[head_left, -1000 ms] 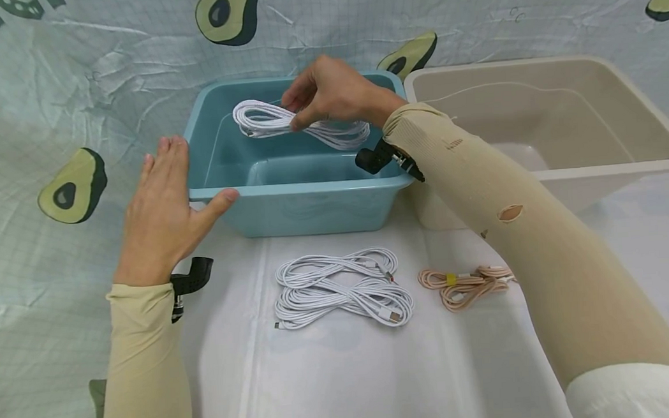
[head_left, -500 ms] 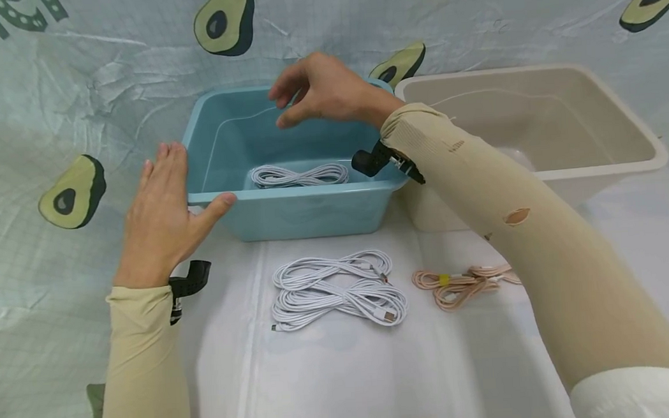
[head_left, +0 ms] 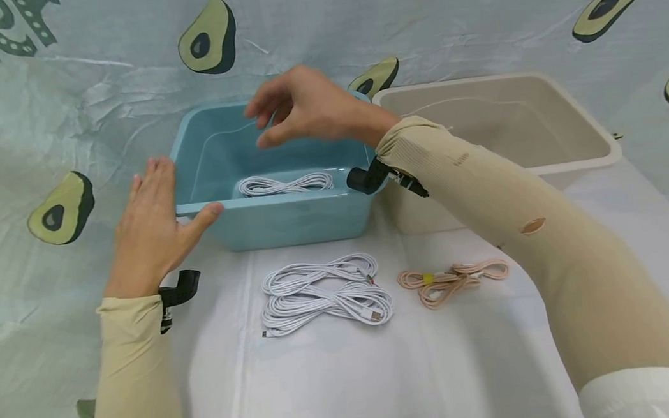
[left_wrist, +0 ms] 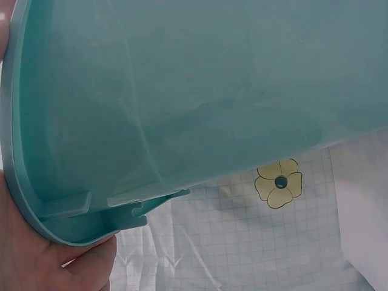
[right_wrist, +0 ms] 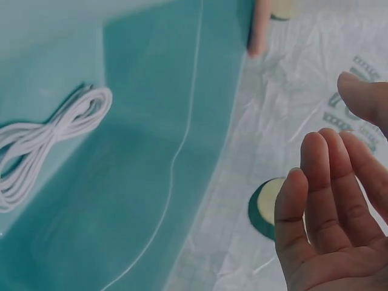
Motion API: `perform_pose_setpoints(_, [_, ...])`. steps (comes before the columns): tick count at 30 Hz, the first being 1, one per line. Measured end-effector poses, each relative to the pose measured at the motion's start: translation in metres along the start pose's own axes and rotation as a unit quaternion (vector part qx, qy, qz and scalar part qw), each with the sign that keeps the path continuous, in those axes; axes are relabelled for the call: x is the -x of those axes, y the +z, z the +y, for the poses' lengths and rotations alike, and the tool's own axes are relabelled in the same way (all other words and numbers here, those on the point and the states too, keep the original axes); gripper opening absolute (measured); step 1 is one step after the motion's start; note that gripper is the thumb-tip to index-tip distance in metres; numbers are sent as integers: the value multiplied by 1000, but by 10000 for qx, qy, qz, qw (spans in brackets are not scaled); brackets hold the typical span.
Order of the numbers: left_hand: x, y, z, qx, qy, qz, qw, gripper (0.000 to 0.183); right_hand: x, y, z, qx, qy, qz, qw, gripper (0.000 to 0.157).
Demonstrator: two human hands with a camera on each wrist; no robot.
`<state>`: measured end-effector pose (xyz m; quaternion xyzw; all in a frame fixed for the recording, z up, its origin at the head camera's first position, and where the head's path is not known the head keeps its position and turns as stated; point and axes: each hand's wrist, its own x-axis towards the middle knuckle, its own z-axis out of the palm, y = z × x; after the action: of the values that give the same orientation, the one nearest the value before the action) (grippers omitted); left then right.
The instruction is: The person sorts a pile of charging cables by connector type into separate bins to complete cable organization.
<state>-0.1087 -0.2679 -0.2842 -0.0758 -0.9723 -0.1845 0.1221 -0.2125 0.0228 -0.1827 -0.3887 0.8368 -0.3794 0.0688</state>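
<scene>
A blue plastic bin [head_left: 289,221] stands at the back, with a bundled white cable [head_left: 285,184] lying on its floor. My left hand [head_left: 150,226] rests against the bin's left front corner, its thumb along the front rim and the other fingers straight at the side. Over the bin hovers my right hand [head_left: 311,108], fingers loosely bent and nothing between them; the right wrist view shows the palm with the cable bundle [right_wrist: 54,136] well below it. In front of the bin lie more coiled white cables [head_left: 323,299], and to their right a pink cable [head_left: 451,282] with a yellow tie.
A beige bin [head_left: 494,97] stands right of the blue one, partly behind my right forearm. White cloth [head_left: 322,382] covers the table. An avocado-print sheet [head_left: 301,32] hangs behind and along the left side.
My right hand let go of the white cable bundle, which dropped onto the blue bin's floor. The hand stays raised above it. The left hand keeps its place on the bin; the head view shifted slightly.
</scene>
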Motion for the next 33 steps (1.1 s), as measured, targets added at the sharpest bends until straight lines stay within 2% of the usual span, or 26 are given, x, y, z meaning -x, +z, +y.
perform_pose_setpoints(5, [-3, -2, -6, 10, 19, 4, 10000, 106, 8, 2, -9, -157, -377, 65, 9991, 39])
perform_pose_setpoints(10, [-4, -4, -11, -15, -10, -1, 10000, 106, 17, 7, -17, -334, -536, 40, 9980, 38])
perform_pose_setpoints(21, [-2, -7, -20, -37, -89, 152, 9998, 105, 44, 25, -25, -1046, -570, -265, 9925, 37])
perform_pose_setpoints(33, [3, -10, -23, 46, 42, 380, 9993, 106, 83, 56, -17, -1790, -726, -506, 9799, 35])
